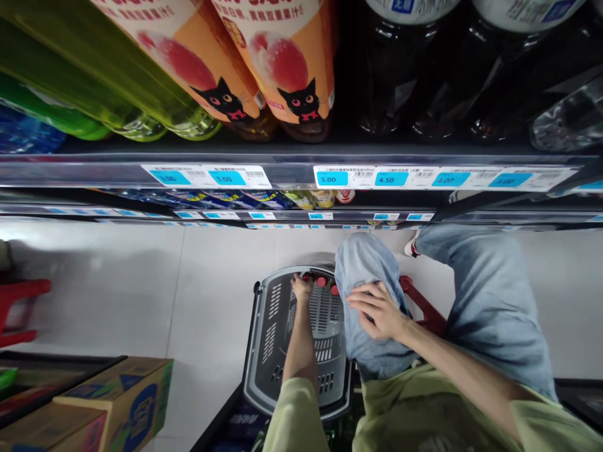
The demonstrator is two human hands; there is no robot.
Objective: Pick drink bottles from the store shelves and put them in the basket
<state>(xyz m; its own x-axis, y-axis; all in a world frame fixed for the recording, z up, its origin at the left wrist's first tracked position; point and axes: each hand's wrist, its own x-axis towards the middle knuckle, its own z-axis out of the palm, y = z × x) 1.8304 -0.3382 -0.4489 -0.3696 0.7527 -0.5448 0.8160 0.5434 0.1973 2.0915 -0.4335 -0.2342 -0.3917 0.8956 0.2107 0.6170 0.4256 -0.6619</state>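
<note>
Down inside the grey shopping basket (253, 345), my left hand (302, 287) has its fingers closed at the top of a red-capped bottle (307, 276), at the basket's far end. Two more red caps (321, 282) stand in a row just right of it; the bodies of these bottles are mostly hidden. My right hand (379, 309) lies on my jeans-covered knee (365, 260), fingers stretched out and holding nothing.
A shelf edge with price tags (346, 178) crosses above, bearing peach drink bottles (287, 63) and dark bottles (393, 75). Lower shelves hold small packs. Cardboard boxes (127, 402) and a red stool (19, 307) stand left; another red stool (421, 304) is beneath me.
</note>
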